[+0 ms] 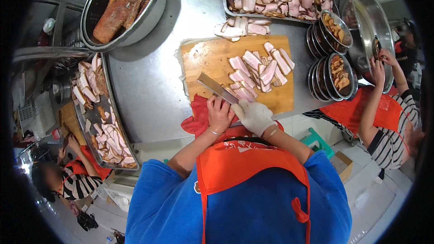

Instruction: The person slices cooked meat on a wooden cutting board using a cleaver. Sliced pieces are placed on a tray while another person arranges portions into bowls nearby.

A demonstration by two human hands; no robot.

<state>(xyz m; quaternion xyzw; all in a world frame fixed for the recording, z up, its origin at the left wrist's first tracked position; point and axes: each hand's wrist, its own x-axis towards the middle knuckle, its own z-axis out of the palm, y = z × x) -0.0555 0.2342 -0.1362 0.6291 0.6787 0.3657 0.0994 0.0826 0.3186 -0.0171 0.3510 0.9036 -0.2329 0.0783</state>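
Note:
A cleaver (217, 87) lies tilted over the near left part of a wooden cutting board (203, 64), its blade pointing up and left. My right hand (254, 115), in a white knit glove, is closed around the handle end, which it mostly hides. Bare, my left hand (219, 113) has its curled fingers at the blade's near edge, beside a red cloth (198, 115); whether it grips anything is hidden. Slices of cured pork belly (251, 71) are spread over the board's middle and right. More slices (242, 27) lie just beyond its far edge.
A metal tray (264, 15) heaped with pork slices stands at the back. Large meat pieces fill a deep pot (159, 6) at the far left. Another tray (117, 115) of slices is at left. Stacked metal bowls (351, 78) stand at right. Co-workers are at both sides.

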